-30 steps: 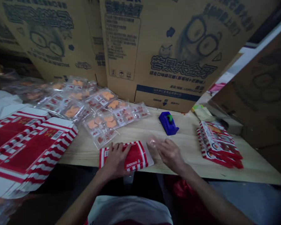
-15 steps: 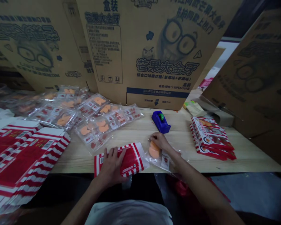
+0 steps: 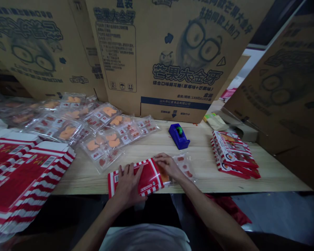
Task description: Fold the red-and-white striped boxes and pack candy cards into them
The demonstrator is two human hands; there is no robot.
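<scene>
A red and white striped carton (image 3: 146,176) lies flat near the front edge of the wooden table (image 3: 199,170). My left hand (image 3: 128,183) rests on top of it with fingers spread, pressing it down. At the carton's right open end, my right hand (image 3: 167,164) is closed on a clear candy packet (image 3: 184,167) with orange and red pieces. Part of the packet is inside the carton, and the rest sticks out to the right.
Several clear candy packets (image 3: 99,130) are spread over the table's left. Flat striped cartons (image 3: 21,174) are stacked at the far left. A blue tape dispenser (image 3: 179,136) sits mid-table. Filled boxes (image 3: 234,153) are piled at the right. Big cardboard boxes (image 3: 172,55) wall the back.
My right hand picked up a candy packet beside the carton and has slid it leftward into the carton's open end. My left hand stayed on the carton.
</scene>
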